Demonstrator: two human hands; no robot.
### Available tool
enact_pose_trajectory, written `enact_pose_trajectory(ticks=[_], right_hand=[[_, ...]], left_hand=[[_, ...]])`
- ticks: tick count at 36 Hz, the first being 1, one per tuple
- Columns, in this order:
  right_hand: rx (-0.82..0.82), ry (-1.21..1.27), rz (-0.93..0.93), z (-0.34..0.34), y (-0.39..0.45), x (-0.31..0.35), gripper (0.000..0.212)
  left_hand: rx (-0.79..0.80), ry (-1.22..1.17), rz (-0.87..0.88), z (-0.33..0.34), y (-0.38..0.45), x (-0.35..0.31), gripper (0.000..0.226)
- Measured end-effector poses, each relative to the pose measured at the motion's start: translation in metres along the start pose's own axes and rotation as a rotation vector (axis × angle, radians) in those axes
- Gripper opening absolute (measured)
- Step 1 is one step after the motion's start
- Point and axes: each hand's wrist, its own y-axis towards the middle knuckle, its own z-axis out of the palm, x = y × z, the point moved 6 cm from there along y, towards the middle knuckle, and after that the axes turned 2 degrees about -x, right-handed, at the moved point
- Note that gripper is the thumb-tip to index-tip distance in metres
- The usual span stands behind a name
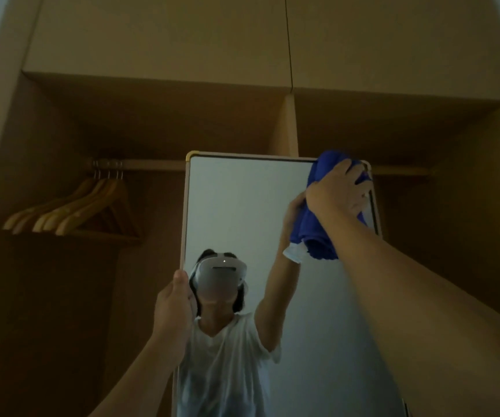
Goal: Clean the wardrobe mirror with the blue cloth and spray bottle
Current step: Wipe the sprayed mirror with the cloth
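Two bare hands work at a tall, pale-framed wardrobe mirror (242, 212). Right hand (337, 191) is clenched around a bunched blue cloth (318, 236), pressing it on the glass at the top right corner. Left hand (172, 308) grips the mirror's left edge, thumb on the frame. Unwiped glass stretches leftward and down its long vertical axis. No spray bottle is visible.
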Motion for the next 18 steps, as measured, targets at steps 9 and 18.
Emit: enact_pose_trajectory(ticks=[9, 18], right_hand=[[-0.031, -0.013, -0.242, 0.016, -0.052, 0.073, 0.087], [-0.037, -0.004, -0.493, 0.026, -0.096, 0.127, 0.086]], left_hand=[[0.035, 0.012, -0.054, 0.002, -0.01, -0.008, 0.045], [0.006, -0.025, -0.061, 0.003, -0.012, -0.006, 0.046]])
